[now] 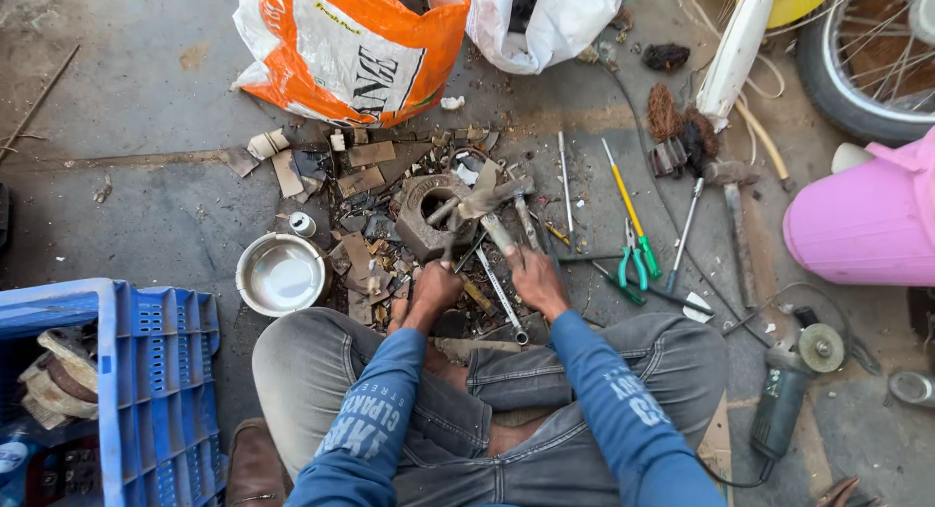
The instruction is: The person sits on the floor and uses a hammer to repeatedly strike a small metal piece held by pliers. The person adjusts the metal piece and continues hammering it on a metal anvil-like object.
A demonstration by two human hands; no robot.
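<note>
Seated cross-legged on a concrete floor [146, 176], a person in blue sleeves works over a grey metal block [429, 215], the left hand [435, 285] with fingers closed around a thin tool handle [450, 249] angled into the block, apparently to steady it, the right hand [534, 278] clamped on a hammer [497, 210] whose head rests on the block's top. A steel bowl [280, 273] sits just left of the knees, green-handled pliers [635, 259] and screwdrivers [628, 205] fanned within reach to the right; an orange sack [341, 49] stands beyond.
</note>
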